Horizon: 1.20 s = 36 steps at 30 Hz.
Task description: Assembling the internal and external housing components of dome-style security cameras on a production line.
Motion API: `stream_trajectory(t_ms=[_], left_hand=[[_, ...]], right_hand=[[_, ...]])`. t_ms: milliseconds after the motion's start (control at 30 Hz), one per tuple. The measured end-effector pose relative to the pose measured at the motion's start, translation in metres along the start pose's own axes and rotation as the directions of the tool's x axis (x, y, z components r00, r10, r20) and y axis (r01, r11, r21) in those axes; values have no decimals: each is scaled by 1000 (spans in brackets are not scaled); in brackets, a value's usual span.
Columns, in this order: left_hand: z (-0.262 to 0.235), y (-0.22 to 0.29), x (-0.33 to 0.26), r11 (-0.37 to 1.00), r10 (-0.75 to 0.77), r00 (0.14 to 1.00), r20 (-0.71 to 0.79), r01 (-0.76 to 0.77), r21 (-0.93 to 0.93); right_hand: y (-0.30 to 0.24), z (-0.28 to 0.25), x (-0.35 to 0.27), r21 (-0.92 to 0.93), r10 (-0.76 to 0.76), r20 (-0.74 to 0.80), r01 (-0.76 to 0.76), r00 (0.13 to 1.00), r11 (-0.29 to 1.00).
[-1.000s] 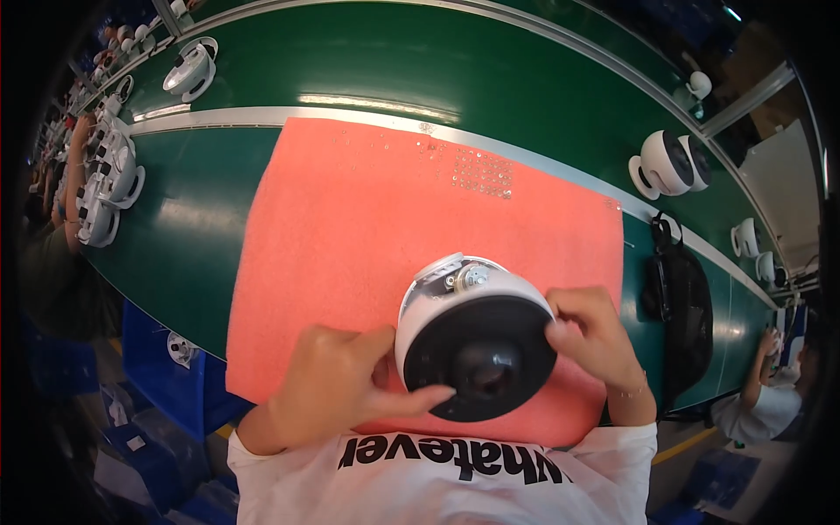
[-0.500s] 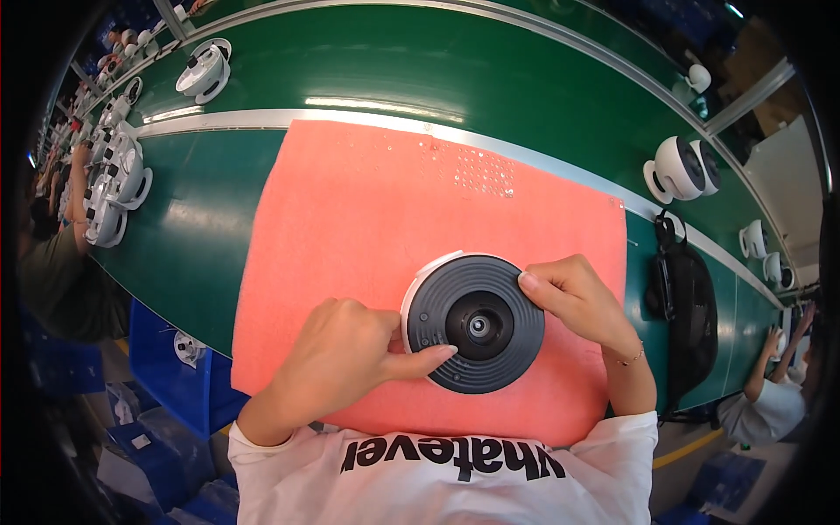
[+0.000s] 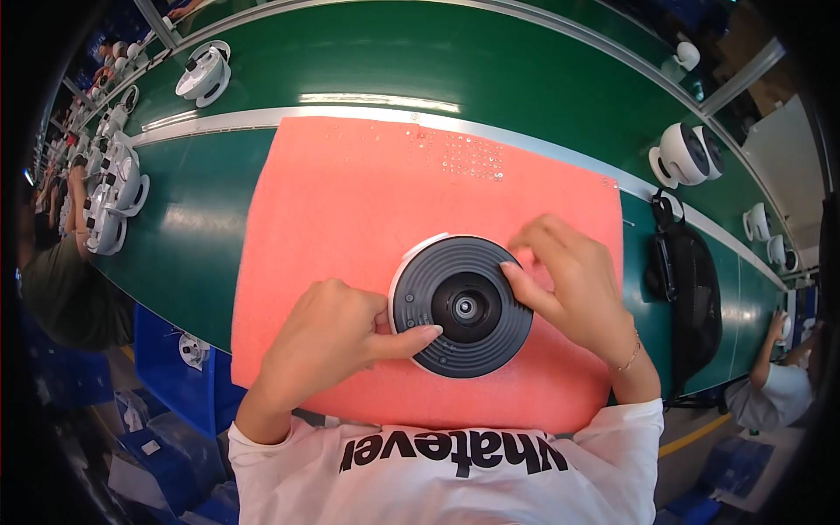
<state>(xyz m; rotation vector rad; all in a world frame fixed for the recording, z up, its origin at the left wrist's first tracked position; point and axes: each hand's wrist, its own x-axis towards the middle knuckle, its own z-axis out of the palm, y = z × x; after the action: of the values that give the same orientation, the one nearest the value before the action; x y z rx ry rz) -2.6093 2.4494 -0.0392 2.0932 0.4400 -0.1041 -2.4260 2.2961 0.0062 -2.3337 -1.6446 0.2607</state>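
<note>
A round camera [image 3: 420,302] lies face up over the pink mat, its white shell showing as a rim around a black ringed face with a dark lens in the centre. My left hand [image 3: 337,337] grips its left side, thumb across the black face and fingers curled at the edge, partly hidden. At the upper right of the camera is my right hand [image 3: 569,276]. Its thumb tip touches the black rim, while the other fingers are bent and raised away from it, so this hand is open.
Small screws stand in rows on the pink mat's [image 3: 324,201] far part. A black bag [image 3: 696,297] lies to the right. White camera units [image 3: 682,157] stand at the far right, more white housings [image 3: 114,192] at the left. A blue bin [image 3: 179,376] is below left. Co-workers sit on both sides.
The camera has shifted slightly left and away from me along with my left hand. My right hand's fingers have spread and lifted off the rim, leaving the thumb against it.
</note>
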Motion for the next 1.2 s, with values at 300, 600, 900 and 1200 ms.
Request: stream_trajectory(t_ms=[300,600,900,1200], left_hand=[[-5,-10,-4,996,57,996,-70,-53,66],[-8,-12,-6,999,36,994,-101,-33,34],[-10,-23,-11,994,51,985,-166,-35,102],[10,-56,4,737,54,998,-20,-54,-674]], right_hand=[[-33,1,3,141,-445,-7,441,895,886],[-48,4,7,278,-452,28,428,891,860],[-47,-1,16,288,-401,183,341,898,895],[-28,38,24,757,93,284,-283,954,589]])
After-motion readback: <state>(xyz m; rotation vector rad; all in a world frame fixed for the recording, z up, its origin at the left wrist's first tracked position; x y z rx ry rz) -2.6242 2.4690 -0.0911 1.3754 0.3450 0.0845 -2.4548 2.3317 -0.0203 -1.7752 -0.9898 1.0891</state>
